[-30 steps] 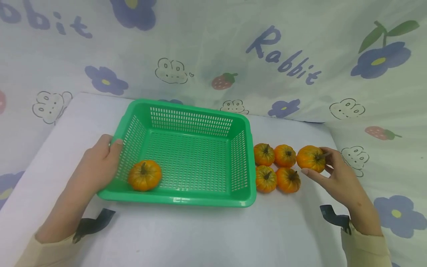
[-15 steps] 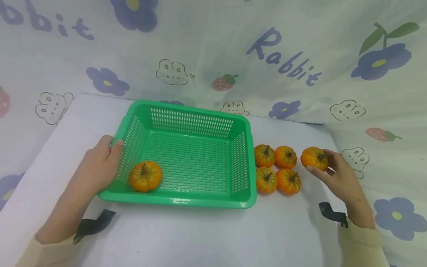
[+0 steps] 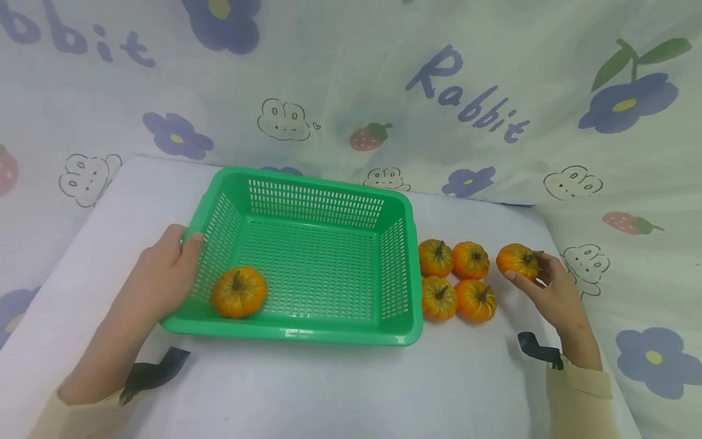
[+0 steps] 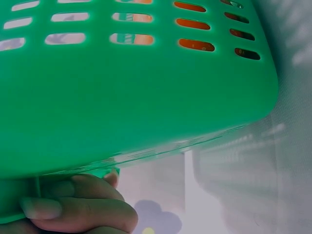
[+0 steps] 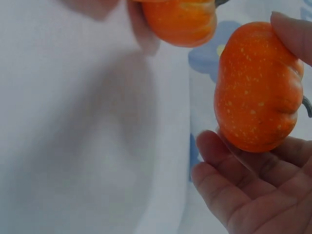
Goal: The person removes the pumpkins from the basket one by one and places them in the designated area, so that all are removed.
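Note:
My left hand grips the left rim of a green plastic basket, thumb over the top and fingers curled beneath the rim in the left wrist view. One small orange pumpkin sits inside, at the basket's near left corner. My right hand holds another small pumpkin between thumb and fingers, to the right of a cluster. Seen from the right wrist, this held pumpkin is raised off the white surface, its stem pointing away to the right.
Several small pumpkins stand in two short rows against the basket's right side. The white table ends at a white cloth printed with flowers and rabbits, behind and at the right.
My right hand has drawn the held pumpkin slightly right, away from the cluster, opening a gap between them. The left hand keeps its hold, and the basket stays put.

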A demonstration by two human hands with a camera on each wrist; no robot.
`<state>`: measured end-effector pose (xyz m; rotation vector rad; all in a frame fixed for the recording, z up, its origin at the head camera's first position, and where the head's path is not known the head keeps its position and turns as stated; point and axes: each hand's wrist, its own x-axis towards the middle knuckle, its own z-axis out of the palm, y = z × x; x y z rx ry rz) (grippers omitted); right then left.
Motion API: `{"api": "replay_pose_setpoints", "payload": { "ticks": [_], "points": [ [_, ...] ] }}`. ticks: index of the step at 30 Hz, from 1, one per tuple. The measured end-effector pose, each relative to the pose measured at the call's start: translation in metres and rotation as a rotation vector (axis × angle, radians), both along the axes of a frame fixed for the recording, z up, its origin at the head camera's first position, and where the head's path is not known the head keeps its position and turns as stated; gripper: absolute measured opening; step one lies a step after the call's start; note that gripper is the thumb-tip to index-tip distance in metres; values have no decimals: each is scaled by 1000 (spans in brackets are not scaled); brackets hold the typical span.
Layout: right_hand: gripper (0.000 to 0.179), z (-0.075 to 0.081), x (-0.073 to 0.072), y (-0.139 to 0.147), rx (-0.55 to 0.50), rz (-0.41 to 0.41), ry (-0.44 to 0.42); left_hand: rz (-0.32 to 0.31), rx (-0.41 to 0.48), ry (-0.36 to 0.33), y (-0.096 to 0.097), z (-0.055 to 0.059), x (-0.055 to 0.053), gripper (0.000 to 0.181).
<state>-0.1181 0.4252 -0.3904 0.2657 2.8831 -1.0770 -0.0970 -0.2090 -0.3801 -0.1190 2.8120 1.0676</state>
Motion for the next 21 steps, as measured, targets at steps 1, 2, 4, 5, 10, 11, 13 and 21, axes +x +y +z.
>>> {"api": "replay_pose_setpoints", "payload": {
  "ticks": [1, 2, 4, 5, 10, 11, 13, 21],
  "points": [
    [98, -1, -1, 1, -4, -13, -5, 0, 1, -1, 0, 0, 0, 62],
    [98, -3, -1, 1, -10, -24, -9, 1, 0, -2, 0, 1, 0, 62],
    [99, -6, -3, 3, -24, -46, -19, 3, -2, -3, 0, 1, 0, 62],
    [99, -9, -4, 3, -31, -55, -23, 4, -3, -5, 1, 1, 0, 63],
    [100, -25, -7, 9, -43, -108, -57, 4, -4, -11, 1, -1, -1, 63],
    [100, -28, -7, 11, -45, -123, -64, 4, -3, -12, 1, -2, -1, 63],
    [100, -34, -7, 13, -58, -156, -78, 2, 0, -14, 1, -2, -1, 63],
    [102, -41, -10, 12, -76, -188, -72, 7, -7, 2, 0, -3, -3, 60]
  ]
}}
